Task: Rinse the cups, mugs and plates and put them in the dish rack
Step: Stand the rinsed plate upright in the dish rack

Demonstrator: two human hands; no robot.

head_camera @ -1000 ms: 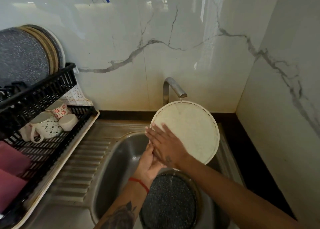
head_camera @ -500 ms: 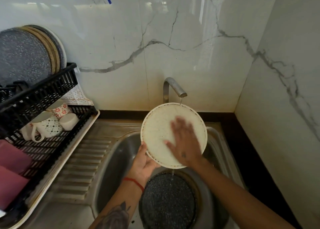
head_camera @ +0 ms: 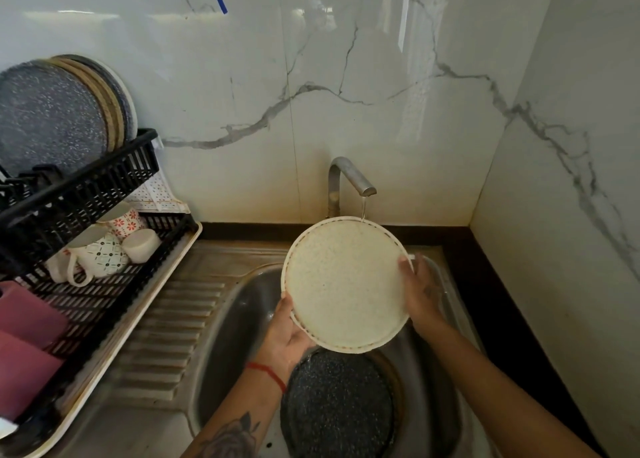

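Observation:
A cream plate (head_camera: 343,283) with a dashed rim is held tilted over the steel sink (head_camera: 225,319), its top edge under the thin stream from the tap (head_camera: 349,177). My left hand (head_camera: 287,336) grips its lower left edge. My right hand (head_camera: 420,293) holds its right edge, fingers behind the plate and thumb on the rim. A dark speckled plate (head_camera: 337,402) lies in the sink bowl below. The black dish rack (head_camera: 93,187) at left holds several upright plates (head_camera: 52,118) on top and patterned mugs (head_camera: 104,253) on the lower level.
Pink items (head_camera: 27,347) sit at the rack's near end. The rack stands on a cream tray (head_camera: 138,319) beside the ribbed steel drainboard (head_camera: 173,340). Marble walls close off the back and the right, with a dark counter strip (head_camera: 491,302) along the right.
My right hand has slid off the plate's face to its right edge. The plate has shifted slightly left and now shows its whole face.

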